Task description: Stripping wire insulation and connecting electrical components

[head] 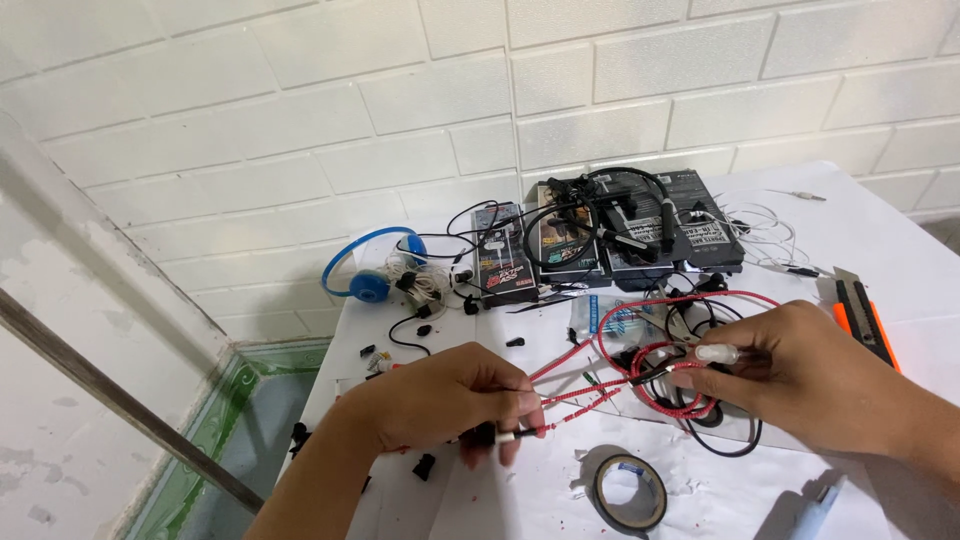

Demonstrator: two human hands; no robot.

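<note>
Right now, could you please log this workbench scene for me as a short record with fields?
left hand: pinching the red braided cable near a small plug end
right hand: holding the coiled part of the same cable
front of table: roll of black tape
right edge: orange utility knife
back: dark earphone boxes, blue headphones

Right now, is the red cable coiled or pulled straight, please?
Partly coiled: the red cable loops by the right hand, with strands running to the left hand.

Left hand (pixel 440 395) pinching (right hand (pixel 800 375) too).
</note>
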